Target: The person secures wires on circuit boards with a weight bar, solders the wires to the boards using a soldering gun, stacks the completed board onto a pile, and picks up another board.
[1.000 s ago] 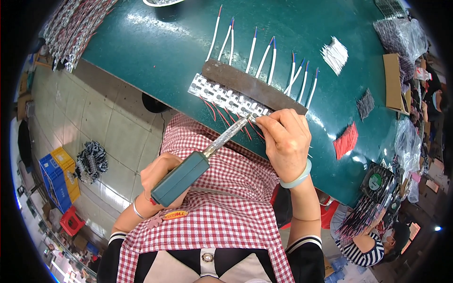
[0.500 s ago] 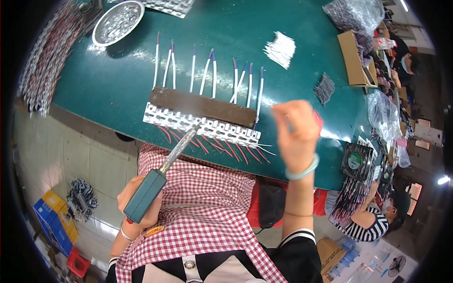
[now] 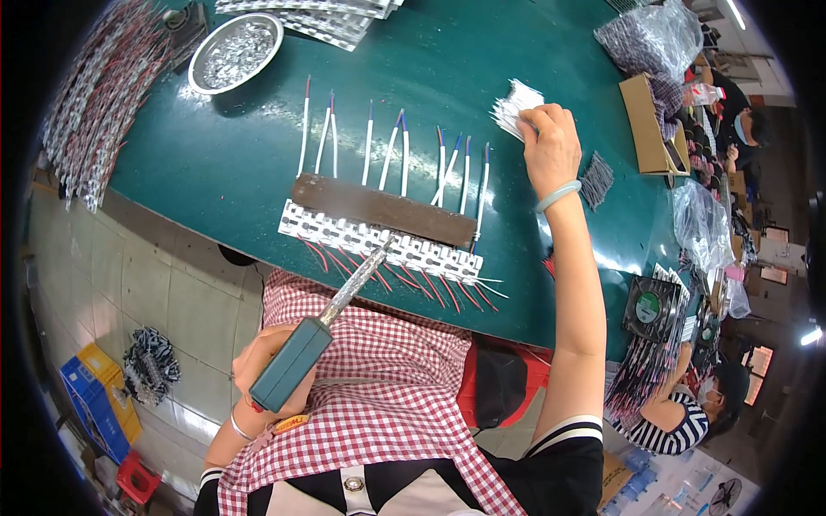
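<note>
My left hand grips a soldering iron by its dark green handle. The iron's tip rests at the row of white strip modules near the table's front edge. A brown bar lies along that row, over the white cables that fan out toward the far side with red and blue ends. Short red wires stick out toward me. Farther off on the right, my right hand reaches to a pile of short white pieces, its fingers pinched at the pile's right edge.
At far left are a metal bowl of small shiny pieces and a heap of wired strips. A small grey pile, a cardboard box and a black fan are on the right. A co-worker sits there.
My right hand has moved away from me from beside the row's right end to the white pile. My left hand keeps the iron's tip at about the same place on the modules.
</note>
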The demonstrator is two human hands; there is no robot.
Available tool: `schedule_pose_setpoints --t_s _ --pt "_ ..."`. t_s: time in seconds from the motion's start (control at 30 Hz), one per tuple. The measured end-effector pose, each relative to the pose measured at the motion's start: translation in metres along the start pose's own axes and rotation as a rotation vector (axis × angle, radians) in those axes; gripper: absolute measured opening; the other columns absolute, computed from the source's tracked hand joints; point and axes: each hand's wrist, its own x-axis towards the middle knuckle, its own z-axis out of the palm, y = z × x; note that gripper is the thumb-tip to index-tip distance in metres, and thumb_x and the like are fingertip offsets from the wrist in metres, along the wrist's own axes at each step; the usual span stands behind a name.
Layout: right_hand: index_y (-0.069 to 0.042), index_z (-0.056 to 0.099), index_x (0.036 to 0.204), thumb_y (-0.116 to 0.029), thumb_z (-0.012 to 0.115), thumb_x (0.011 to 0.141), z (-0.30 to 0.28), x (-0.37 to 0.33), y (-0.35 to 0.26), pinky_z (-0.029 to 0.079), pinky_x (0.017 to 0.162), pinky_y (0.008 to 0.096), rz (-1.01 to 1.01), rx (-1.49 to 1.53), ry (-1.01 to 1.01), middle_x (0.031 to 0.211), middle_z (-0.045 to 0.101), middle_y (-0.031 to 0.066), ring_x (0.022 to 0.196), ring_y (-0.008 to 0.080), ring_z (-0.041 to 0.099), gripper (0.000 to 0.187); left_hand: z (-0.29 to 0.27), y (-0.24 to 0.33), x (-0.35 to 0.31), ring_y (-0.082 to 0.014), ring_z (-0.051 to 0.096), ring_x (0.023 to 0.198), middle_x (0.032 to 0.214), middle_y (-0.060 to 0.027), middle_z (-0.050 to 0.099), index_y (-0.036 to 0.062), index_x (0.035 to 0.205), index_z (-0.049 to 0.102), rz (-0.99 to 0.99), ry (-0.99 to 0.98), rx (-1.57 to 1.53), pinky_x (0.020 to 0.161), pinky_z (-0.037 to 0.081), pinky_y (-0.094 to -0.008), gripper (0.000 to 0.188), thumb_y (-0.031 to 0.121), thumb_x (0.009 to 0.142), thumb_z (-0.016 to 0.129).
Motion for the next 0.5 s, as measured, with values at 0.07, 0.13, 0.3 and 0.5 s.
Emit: schedule_pose_setpoints --t_s 0.07,0.13,0.3,0.5 --pt "-0.007 0.072 0.090 -0.005 0.076 0.080 0.003 0.001 -0.001 0.049 0.079 0.0419 0.019 -0.025 0.002 0.093 0.066 0.0062 0.093 0.0283 0.062 0.011 -0.002 0.001 -0.001 -0.0319 0.074 0.081 0.095 -0.0194 0.072 -0.0057 0.100 0.072 -0.031 0.005 0.003 0.071 0.059 -0.0368 0.025 0.001 0.076 0.078" --pt "-0.007 0.071 0.087 -0.005 0.075 0.080 0.004 0.001 -0.001 0.049 0.079 0.0423 0.020 -0.024 0.005 0.092 0.066 0.0066 0.092 0.0287 0.062 0.009 -0.002 0.000 0.000 -0.0316 0.074 0.081 0.095 -0.0194 0.072 -0.0059 0.100 0.071 -0.008 0.028 -0.018 0.071 0.059 -0.0372 0.025 0.000 0.077 0.077" --pt "-0.010 0.067 0.089 -0.007 0.070 0.086 0.003 -0.004 0.004 0.047 0.075 0.0427 0.003 -0.054 0.054 0.086 0.064 0.0078 0.090 0.0296 0.062 0.005 -0.003 -0.004 -0.003 -0.0318 0.074 0.081 0.096 -0.0195 0.072 -0.0060 0.102 0.071 -0.016 0.072 -0.029 0.071 0.058 -0.0372 0.026 0.000 0.077 0.076" --pt "-0.008 0.067 0.090 -0.003 0.069 0.088 -0.029 -0.008 -0.056 0.047 0.069 0.0405 -0.087 0.060 0.133 0.084 0.063 0.0078 0.083 0.0275 0.061 0.005 -0.013 -0.009 -0.003 -0.0316 0.073 0.079 0.095 -0.0196 0.071 -0.0059 0.102 0.071 0.007 0.058 0.078 0.070 0.058 -0.0362 0.026 0.001 0.078 0.076"
